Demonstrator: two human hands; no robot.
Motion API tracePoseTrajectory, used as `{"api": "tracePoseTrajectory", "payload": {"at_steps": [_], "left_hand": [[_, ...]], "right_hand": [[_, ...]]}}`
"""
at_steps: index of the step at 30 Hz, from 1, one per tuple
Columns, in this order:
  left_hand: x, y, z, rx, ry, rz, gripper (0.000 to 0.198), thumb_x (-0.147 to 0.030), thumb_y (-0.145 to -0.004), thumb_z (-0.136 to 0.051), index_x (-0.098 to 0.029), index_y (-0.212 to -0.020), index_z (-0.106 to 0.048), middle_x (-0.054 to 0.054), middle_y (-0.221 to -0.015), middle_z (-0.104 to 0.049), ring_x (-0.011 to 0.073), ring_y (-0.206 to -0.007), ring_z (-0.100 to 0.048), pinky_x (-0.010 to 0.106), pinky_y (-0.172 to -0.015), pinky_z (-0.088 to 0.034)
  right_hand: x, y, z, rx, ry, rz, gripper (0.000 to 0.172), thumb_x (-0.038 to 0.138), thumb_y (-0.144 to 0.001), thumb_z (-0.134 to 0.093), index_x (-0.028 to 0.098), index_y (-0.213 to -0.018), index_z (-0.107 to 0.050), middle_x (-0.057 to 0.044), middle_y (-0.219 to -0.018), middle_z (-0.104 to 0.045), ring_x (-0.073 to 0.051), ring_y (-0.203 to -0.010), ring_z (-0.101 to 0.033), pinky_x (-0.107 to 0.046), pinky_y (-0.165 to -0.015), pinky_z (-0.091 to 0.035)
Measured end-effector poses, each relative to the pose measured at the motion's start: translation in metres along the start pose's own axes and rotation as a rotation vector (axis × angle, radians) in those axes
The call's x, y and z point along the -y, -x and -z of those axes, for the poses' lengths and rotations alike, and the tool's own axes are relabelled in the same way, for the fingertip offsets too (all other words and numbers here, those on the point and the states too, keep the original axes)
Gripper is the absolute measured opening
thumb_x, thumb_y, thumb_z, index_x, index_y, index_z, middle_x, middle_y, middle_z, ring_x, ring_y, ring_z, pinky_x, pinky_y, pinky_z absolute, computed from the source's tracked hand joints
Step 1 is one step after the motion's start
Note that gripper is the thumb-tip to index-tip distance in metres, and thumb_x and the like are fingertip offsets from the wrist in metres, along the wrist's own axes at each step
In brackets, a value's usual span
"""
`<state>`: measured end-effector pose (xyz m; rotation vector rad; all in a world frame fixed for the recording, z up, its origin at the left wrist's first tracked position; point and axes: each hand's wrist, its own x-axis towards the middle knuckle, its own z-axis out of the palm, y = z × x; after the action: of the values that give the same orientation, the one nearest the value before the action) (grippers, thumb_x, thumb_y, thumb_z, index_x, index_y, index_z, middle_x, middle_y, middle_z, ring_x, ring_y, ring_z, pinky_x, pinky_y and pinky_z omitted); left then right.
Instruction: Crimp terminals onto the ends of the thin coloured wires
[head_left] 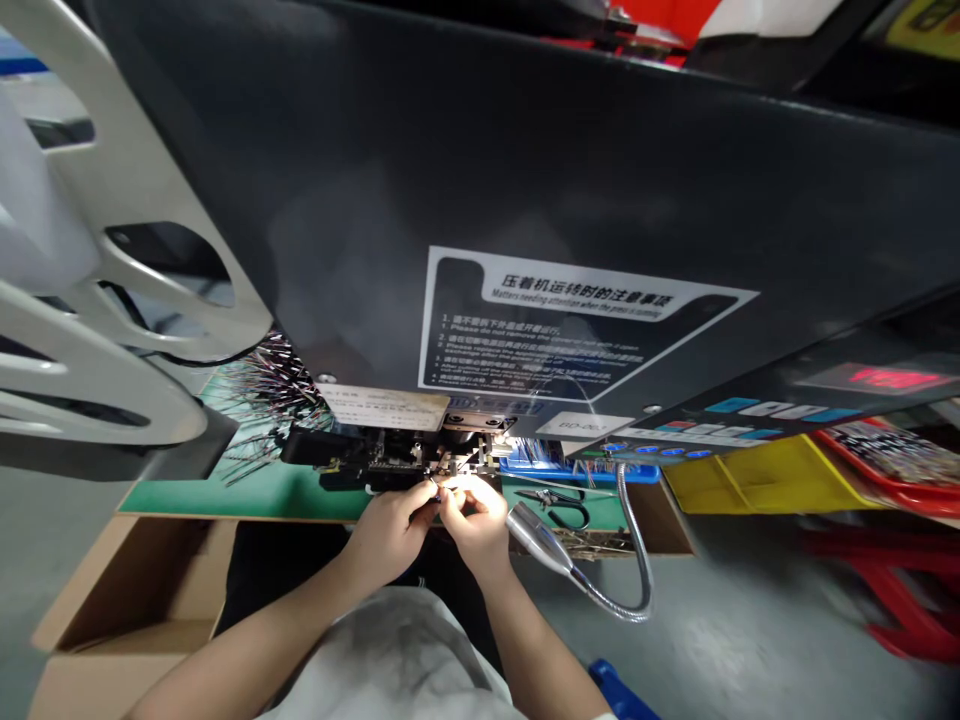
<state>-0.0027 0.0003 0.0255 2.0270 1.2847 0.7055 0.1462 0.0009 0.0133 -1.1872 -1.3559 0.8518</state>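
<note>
Left hand [388, 535] and right hand [474, 522] close in a narrow pinch on a thin wire [434, 490] at the die of a terminal crimping press [480, 300]; a gooseneck lamp [534, 538] shines beside them; black-handled scissors [553, 508] lie on a green mat [300, 497]; a bundle of wires [274, 395] fans out left of the press; a yellow bin [757, 475] stands farther right.

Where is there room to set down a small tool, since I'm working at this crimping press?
The green mat shows bare beside the left hand, below the fanned wires. The cardboard box's flap, lower left, also looks free. Crowded: right of the right hand, with gooseneck lamp, scissors and blue tray.
</note>
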Motion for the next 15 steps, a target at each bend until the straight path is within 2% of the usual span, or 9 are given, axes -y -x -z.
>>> {"api": "tracePoseTrajectory", "payload": {"at_steps": [7, 15], "left_hand": [[-0.0066, -0.0010, 0.0034, -0.001, 0.010, -0.003, 0.014, -0.017, -0.093, -0.049, -0.023, -0.097, -0.061, 0.002, -0.089, -0.075, 0.0188, -0.079, -0.072, 0.024, -0.066, -0.049], [-0.0083, -0.0039, 0.0041, -0.020, -0.004, 0.027, 0.016, -0.018, -0.094, -0.048, -0.024, -0.101, -0.062, 0.002, -0.092, -0.076, 0.0206, -0.082, -0.073, 0.025, -0.067, -0.050]], "right_hand": [[0.0054, 0.0027, 0.0045, -0.039, 0.113, 0.070, 0.011, 0.019, -0.082, -0.062, 0.017, -0.086, -0.073, 0.002, -0.054, -0.054, -0.012, -0.045, -0.045, -0.027, -0.048, -0.046], [-0.0019, 0.0002, -0.0008, -0.080, 0.103, 0.100, 0.012, 0.024, -0.084, -0.061, 0.017, -0.084, -0.071, 0.003, -0.053, -0.051, -0.013, -0.046, -0.045, -0.027, -0.049, -0.047]]}}
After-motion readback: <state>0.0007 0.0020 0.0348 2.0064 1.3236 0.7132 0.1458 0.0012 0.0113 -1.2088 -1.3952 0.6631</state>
